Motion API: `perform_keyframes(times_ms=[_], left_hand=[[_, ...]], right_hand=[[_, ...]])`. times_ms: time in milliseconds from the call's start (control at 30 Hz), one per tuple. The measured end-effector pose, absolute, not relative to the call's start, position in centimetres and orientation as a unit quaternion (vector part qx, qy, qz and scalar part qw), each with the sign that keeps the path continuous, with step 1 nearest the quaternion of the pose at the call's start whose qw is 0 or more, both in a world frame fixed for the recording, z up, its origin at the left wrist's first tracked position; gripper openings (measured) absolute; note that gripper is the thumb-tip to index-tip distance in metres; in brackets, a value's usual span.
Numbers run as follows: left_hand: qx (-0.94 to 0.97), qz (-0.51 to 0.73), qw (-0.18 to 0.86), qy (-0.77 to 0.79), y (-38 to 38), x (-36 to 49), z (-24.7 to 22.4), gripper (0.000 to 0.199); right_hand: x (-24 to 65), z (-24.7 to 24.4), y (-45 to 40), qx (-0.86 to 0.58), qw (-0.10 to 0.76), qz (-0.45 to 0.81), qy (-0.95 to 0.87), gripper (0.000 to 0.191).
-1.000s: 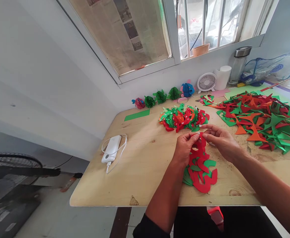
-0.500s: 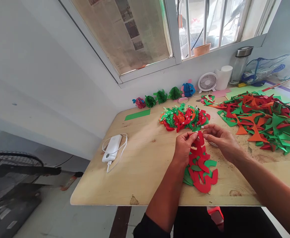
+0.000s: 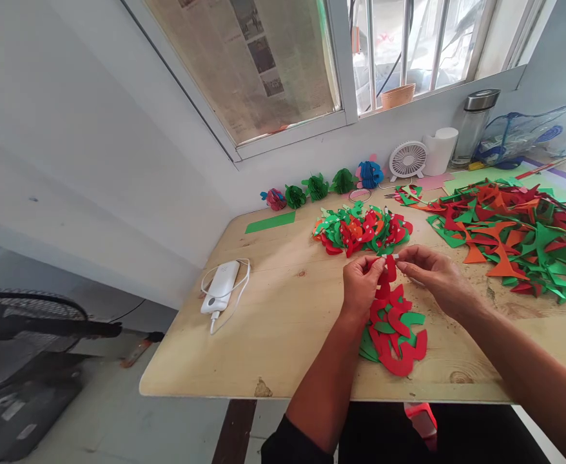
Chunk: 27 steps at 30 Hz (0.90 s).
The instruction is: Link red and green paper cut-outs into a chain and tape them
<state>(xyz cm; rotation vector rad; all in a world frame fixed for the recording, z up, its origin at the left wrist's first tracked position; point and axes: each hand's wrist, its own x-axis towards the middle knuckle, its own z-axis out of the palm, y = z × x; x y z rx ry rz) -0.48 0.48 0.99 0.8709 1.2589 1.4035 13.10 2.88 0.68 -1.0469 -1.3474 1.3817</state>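
The red cut-out (image 3: 390,269) is up in front of me, just above the near part of the bench (image 3: 287,328), its top pinched between thumb and fingertips of my left hand (image 3: 363,280). My right hand (image 3: 428,267) seems to nip one small white tab (image 3: 396,256) just beside that top edge. I'd expect this paper to be light, bendy and quick to crease or tear, not slippery, so the flat upper edge is where to take it. Below lies one pile of red and green cut-outs (image 3: 395,366), too overlapped to count. Farther off sits one white-dotted heap (image 3: 355,232), with one bigger scrap heap (image 3: 505,238) right of it. Along the far edge I count five paper ornaments (image 3: 318,187): three green, one blue, one pinkish. Left are one green strip (image 3: 270,222) and one white power bank (image 3: 222,287).
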Motion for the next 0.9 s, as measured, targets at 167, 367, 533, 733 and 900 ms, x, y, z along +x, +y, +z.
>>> perform_keyframes(times_ms=[167,367,533,733,900], left_hand=[[0.38,0.575,0.491,0.534,0.4,-0.5,1.0,0.022],[0.393,0.562,0.497,0.531,0.4,-0.5,0.8,0.023],[0.419,0.559,0.491,0.52,0.5,-0.5,0.6,0.023],[0.435,0.564,0.485,0.508,0.7,-0.6,0.2,0.026],[0.435,0.548,0.494,0.517,0.8,-0.7,0.0,0.031]], right_hand=[[13.1,0.8,2.8,-0.446,0.433,0.519,-0.586,0.034],[13.2,0.5,3.0,-0.46,0.41,0.461,-0.638,0.03],[13.2,0.4,3.1,-0.475,0.394,0.402,-0.677,0.027],[13.3,-0.1,3.3,-0.479,0.388,0.355,-0.703,0.024],[13.5,-0.5,3.5,-0.483,0.38,0.321,-0.72,0.022]])
